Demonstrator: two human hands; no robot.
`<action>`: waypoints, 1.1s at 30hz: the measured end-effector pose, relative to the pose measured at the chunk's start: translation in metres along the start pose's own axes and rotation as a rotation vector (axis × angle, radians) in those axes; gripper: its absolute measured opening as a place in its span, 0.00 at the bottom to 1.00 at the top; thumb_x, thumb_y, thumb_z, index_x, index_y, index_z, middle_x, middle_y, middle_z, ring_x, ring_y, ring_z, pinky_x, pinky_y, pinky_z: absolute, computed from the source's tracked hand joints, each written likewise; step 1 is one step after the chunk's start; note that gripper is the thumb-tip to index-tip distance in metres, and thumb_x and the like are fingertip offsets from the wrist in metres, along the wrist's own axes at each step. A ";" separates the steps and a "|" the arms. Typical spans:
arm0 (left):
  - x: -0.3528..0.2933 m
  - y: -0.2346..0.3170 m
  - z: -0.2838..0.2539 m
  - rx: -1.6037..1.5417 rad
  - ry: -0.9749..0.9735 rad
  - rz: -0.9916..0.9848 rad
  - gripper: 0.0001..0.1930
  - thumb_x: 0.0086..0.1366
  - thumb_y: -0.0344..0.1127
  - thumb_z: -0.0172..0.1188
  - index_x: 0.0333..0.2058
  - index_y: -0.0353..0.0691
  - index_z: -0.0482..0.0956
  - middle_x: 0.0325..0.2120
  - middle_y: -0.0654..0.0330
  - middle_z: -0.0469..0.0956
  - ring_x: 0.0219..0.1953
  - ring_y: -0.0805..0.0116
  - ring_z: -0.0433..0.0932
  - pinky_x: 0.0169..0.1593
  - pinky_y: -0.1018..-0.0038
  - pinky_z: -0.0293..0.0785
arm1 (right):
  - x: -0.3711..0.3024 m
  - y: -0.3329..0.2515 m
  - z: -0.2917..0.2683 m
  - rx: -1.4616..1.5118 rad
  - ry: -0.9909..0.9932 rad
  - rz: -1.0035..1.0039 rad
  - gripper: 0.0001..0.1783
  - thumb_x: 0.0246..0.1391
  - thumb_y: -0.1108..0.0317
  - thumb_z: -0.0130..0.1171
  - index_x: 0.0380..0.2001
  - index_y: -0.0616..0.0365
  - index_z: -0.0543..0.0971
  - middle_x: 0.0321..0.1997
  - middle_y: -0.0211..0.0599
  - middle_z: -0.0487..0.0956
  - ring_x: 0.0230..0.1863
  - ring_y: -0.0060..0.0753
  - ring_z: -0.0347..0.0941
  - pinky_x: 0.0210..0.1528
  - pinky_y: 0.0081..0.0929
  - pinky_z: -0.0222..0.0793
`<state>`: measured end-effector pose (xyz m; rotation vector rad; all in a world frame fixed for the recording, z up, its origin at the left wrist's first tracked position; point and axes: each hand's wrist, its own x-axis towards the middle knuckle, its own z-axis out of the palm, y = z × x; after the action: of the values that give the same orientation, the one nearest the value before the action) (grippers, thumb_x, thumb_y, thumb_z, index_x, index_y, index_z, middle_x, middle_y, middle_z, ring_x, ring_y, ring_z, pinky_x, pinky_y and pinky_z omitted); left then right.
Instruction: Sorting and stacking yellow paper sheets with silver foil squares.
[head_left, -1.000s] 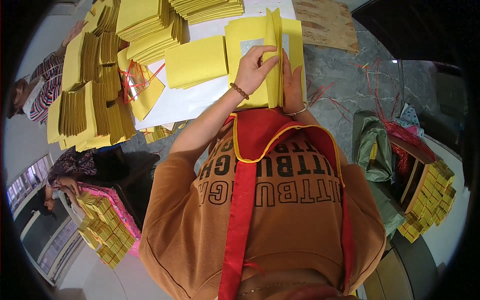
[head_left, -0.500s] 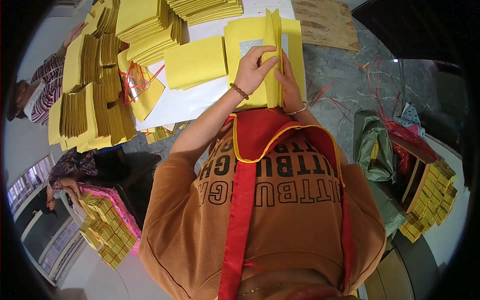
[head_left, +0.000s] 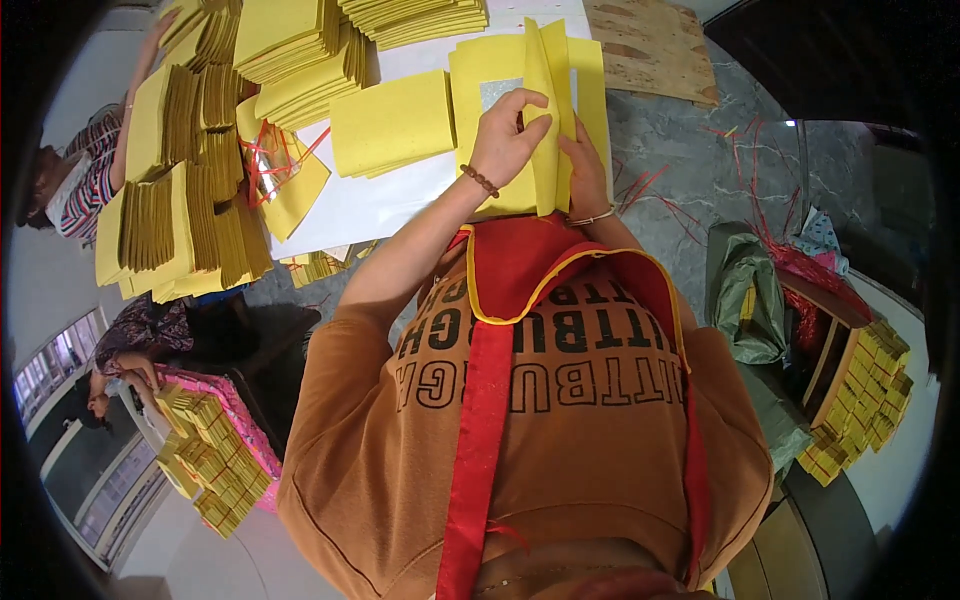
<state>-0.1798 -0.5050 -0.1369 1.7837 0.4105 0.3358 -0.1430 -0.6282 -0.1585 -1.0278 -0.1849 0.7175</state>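
Yellow paper sheets (head_left: 543, 90), partly folded, stand up between my hands over a flat yellow stack (head_left: 588, 75) at the table's near edge. My left hand (head_left: 508, 138) is closed at their left side, thumb and fingers curled on the paper. From the right, my right hand (head_left: 586, 172) grips the other side; some of its fingers are hidden behind the paper. A silver-grey patch (head_left: 500, 93) shows on the stack beneath. Just left of it lies a folded yellow pile (head_left: 392, 122).
The white tabletop (head_left: 350, 215) bears tall bundles of folded yellow paper (head_left: 285, 45) at the far left. Red ties lie on a clear packet (head_left: 270, 170) there. Another person's arm (head_left: 145, 70) reaches in. A wooden board (head_left: 650, 45) lies beyond, and a green bag (head_left: 745, 290) stands right.
The upright sheets have spread wider apart at the top. My right hand has shifted slightly, its fingers now bent at the paper's right side. The other person's arm has moved forward.
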 end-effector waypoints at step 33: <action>-0.015 -0.002 -0.065 -0.184 0.229 -0.062 0.13 0.62 0.32 0.50 0.44 0.34 0.72 0.35 0.61 0.74 0.37 0.77 0.71 0.40 0.82 0.67 | 0.036 -0.026 -0.029 0.089 -0.035 0.281 0.21 0.52 0.75 0.51 0.50 0.58 0.65 0.43 0.33 0.74 0.39 0.27 0.73 0.37 0.24 0.73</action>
<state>-0.2218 -0.4554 -0.1232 1.5548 0.5768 0.5198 -0.0907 -0.6346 -0.1583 -0.9660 -0.0371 0.9906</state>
